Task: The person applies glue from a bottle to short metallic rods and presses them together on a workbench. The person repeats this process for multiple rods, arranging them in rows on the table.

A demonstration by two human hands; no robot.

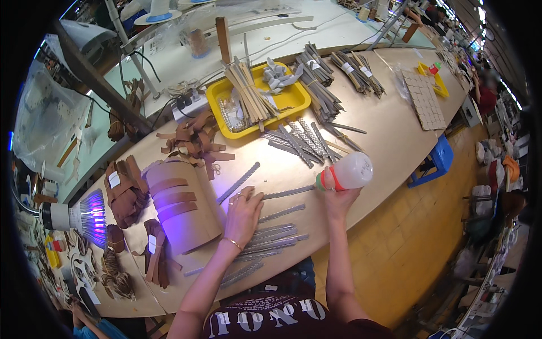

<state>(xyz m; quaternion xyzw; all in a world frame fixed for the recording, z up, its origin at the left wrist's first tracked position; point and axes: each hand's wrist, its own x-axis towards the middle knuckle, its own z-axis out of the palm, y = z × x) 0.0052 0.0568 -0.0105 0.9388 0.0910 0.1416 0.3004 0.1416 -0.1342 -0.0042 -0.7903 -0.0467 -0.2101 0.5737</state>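
My right hand (340, 204) is closed around a white squeeze bottle (355, 171) with a red collar and green tip. The bottle is tilted, its tip close to the right end of a thin grey strip (288, 192). At that strip's left end, my left hand (244, 216) holds it against the table with bent fingers. Another grey strip (238, 183) lies just beyond my left fingers. Several grey strips (271, 237) are laid out in a row on the near side, partly behind my left forearm.
A brown curved form (197, 226) with brown bands stands left, beside a lit lamp (90, 217). Brown strip bundles (127, 192) lie around it. Beyond are a yellow tray (243, 134) of strips and grey bundles (322, 96). A blue stool (435, 161) stands beside the table's right edge.
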